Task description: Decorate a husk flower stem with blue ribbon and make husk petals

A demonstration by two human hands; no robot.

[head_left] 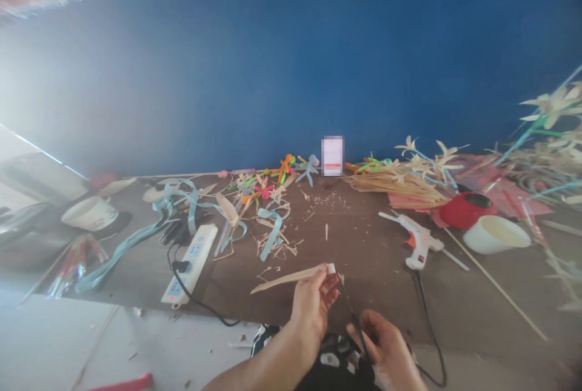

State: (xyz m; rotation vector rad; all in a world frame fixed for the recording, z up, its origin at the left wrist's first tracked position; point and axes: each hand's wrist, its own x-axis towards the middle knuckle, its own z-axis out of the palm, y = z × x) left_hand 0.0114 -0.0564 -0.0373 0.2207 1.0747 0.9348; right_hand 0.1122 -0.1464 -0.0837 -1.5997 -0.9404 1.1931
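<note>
My left hand (313, 301) pinches one end of a long pale dried leaf strip (286, 279), which juts out to the left over the brown table (373, 257). My right hand (386, 348) is closed round the handles of black scissors (352, 315). The scissor blades point up toward the end of the strip pinched in my left fingers. Both hands hover at the near edge of the table, above a black-and-white patterned cloth on my lap.
A white glue gun (416, 239) lies right of centre with its black cord trailing toward me. A white power strip (188, 264) sits at left, among light blue ribbons (136, 236). Straw bundle (395, 185), red bowl (464, 209), white bowl (495, 234), straw flowers and scraps lie around.
</note>
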